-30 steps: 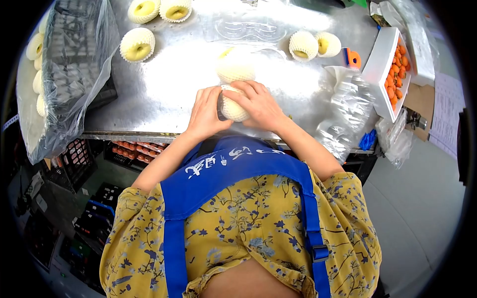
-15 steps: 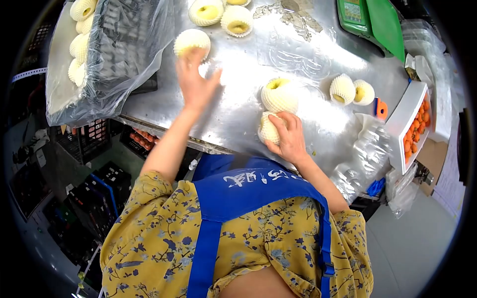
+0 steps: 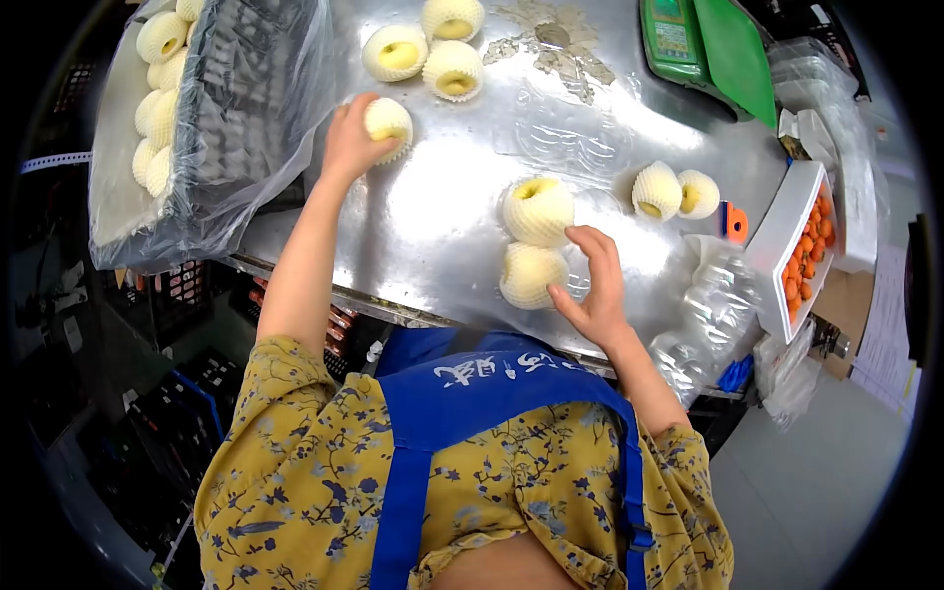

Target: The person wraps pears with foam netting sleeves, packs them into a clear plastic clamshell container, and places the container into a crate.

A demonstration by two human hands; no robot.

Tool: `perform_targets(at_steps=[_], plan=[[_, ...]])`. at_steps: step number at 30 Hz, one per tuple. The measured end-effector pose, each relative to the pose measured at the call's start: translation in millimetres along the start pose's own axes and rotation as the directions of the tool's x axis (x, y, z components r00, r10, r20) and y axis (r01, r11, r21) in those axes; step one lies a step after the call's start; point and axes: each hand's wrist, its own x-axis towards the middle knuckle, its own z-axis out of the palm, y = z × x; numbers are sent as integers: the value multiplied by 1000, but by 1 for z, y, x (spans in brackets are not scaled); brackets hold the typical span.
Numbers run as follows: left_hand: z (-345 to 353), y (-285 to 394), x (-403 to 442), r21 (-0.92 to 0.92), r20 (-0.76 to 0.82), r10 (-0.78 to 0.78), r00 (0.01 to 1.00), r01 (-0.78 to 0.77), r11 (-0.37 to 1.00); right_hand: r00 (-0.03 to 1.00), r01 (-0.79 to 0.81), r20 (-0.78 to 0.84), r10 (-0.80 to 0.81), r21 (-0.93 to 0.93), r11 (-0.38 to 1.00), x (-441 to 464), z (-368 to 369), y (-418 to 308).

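My left hand [image 3: 352,143] is curled around the left side of a yellow fruit in a white foam net [image 3: 388,128], its thumb across the near side. My right hand [image 3: 598,290] has thumb and fingers apart at the right of two more netted fruits, which stand close together. Its thumb tip is at the nearer fruit [image 3: 531,277]; its fingertips are beside the farther, larger fruit [image 3: 538,209], whose stem hollow faces up. Beyond my left hand sits a group of three netted fruits [image 3: 396,53]. Another pair of netted fruits [image 3: 657,191] lies at the right.
A plastic-lined box [image 3: 216,197] with netted fruits along one side stands at the left. Clear plastic packs [image 3: 713,305] lie at the right near a white box [image 3: 762,251] of small orange fruits. At the back are a green scale [image 3: 678,49] and a clear tray [image 3: 570,133].
My left hand has come round to the left side of its fruit and closed on it. My right hand has loosened from the nearer fruit and drawn right. The view has shifted slightly.
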Motion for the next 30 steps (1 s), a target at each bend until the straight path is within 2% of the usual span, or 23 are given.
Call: perform_targets(at_steps=[2,3,4,5,6,9,11,13,14,17,19,21,22,24,25,30], plan=[[-2,-1,-5,-174,38,-29,999,35,984,999,27,-20,-27,0,1000,9,-6,-7],[-3,7,-10,-436,93,-84,992,117,892,999,39,-35,-39,-2,999,15,-8,-10],[-1,19,-20,-657,169,-123,978,205,726,997,55,-52,-54,0,999,20,-9,-14],[0,34,-32,-816,258,-140,956,293,498,997,69,-44,-68,20,997,25,-9,-18],[-3,52,-43,-866,345,-84,935,352,356,996,80,-35,-79,35,996,29,-8,-21],[8,92,-68,-819,566,52,823,554,146,988,157,1,-157,33,987,46,-7,-30],[12,118,-80,-744,666,212,715,619,252,983,181,35,-181,4,983,46,-11,-35],[21,138,-89,-723,679,285,677,547,422,980,188,74,-186,-19,982,46,-17,-35],[24,153,-95,-693,694,280,663,510,510,985,159,60,-160,26,987,41,-18,-31],[42,163,-101,-691,612,339,714,275,669,996,88,21,-89,69,994,22,-24,-14],[45,172,-102,-671,563,342,753,174,721,985,-126,-79,152,272,954,10,-27,-1],[48,177,-100,-646,476,363,801,38,762,891,-332,-115,438,493,804,-1,-27,21],[51,177,-99,-506,294,437,850,-249,826,854,-382,-156,497,462,800,-3,-25,32],[62,173,-103,-220,285,533,797,-487,846,765,-475,-245,595,408,779,-3,-19,54],[67,169,-106,-64,293,574,765,-583,810,763,-487,-287,579,335,807,-1,-16,61],[79,160,-108,-112,314,608,729,-607,786,775,-550,-386,500,-22,835,12,-5,58]])
